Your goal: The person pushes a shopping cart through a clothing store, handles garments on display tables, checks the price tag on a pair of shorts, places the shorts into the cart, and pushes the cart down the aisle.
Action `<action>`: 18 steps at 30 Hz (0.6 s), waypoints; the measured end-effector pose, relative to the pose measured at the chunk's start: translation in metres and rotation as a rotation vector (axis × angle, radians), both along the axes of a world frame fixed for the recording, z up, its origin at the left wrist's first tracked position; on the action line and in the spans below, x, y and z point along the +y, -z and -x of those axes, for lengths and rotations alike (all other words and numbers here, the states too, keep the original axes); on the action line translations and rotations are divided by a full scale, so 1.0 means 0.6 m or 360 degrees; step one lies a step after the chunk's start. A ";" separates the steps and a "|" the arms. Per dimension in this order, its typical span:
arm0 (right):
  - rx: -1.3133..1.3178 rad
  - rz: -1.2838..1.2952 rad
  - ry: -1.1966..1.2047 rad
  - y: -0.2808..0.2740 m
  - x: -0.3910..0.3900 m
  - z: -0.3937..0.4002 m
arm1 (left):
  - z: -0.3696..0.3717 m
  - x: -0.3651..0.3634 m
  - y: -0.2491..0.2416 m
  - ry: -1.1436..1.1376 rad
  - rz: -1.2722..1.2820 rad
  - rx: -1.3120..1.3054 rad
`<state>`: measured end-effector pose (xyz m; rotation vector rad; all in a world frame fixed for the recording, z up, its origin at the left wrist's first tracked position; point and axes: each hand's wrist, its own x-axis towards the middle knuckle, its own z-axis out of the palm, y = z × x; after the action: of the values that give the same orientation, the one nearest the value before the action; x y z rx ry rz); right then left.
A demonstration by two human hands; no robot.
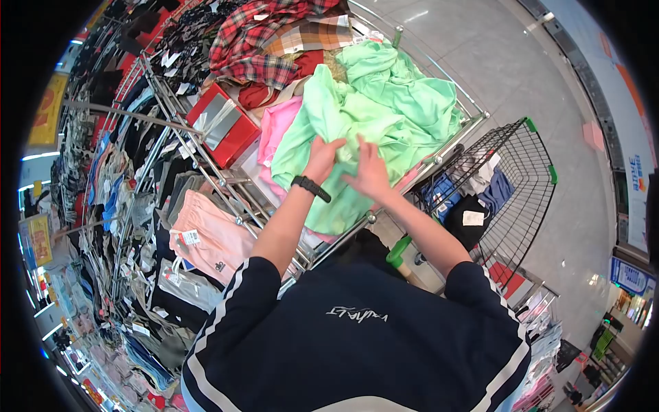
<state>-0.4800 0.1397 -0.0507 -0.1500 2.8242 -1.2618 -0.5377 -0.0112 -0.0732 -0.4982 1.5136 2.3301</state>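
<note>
A light green garment (384,117) lies crumpled over the front of a metal-railed bin. My left hand (321,159), with a black watch on its wrist, is closed on a fold of it, the fingers partly hidden by the cloth. Just to the right, my right hand (369,173) hovers over or touches the same cloth, fingers spread and slightly blurred. A pink garment (278,130) shows from under the green one on the left.
A red plaid shirt (250,51) and a red box (223,127) sit farther back in the bin. Peach shorts (206,237) hang at left beside packed clothing racks. A black wire cart (515,185) holding clothes stands at right. Metal rails (473,117) edge the bin.
</note>
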 end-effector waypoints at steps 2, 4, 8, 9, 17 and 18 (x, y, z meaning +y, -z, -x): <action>-0.0010 -0.0027 0.0134 0.030 0.023 0.050 | 0.020 0.018 -0.040 0.0016 -0.0136 0.0040; 0.0142 0.0089 0.0210 0.099 0.068 0.124 | 0.052 0.025 -0.066 0.0142 -0.0344 0.0113; -0.0116 0.0657 0.0238 -0.009 0.151 0.220 | 0.123 0.001 -0.144 0.0455 0.0479 0.0471; -0.0132 0.0787 0.0210 -0.041 0.165 0.229 | 0.143 -0.011 -0.148 0.0491 0.0895 0.0880; 0.0090 0.0185 -0.0169 -0.116 0.198 0.258 | 0.247 0.005 -0.221 0.1247 0.1834 0.1890; 0.0096 0.0174 -0.0125 -0.116 0.195 0.261 | 0.236 0.017 -0.225 0.1383 0.1878 0.1848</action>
<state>-0.6365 0.2566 0.0188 -0.3047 2.7681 -1.4178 -0.6792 -0.0011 0.0615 1.2855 2.6643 0.7420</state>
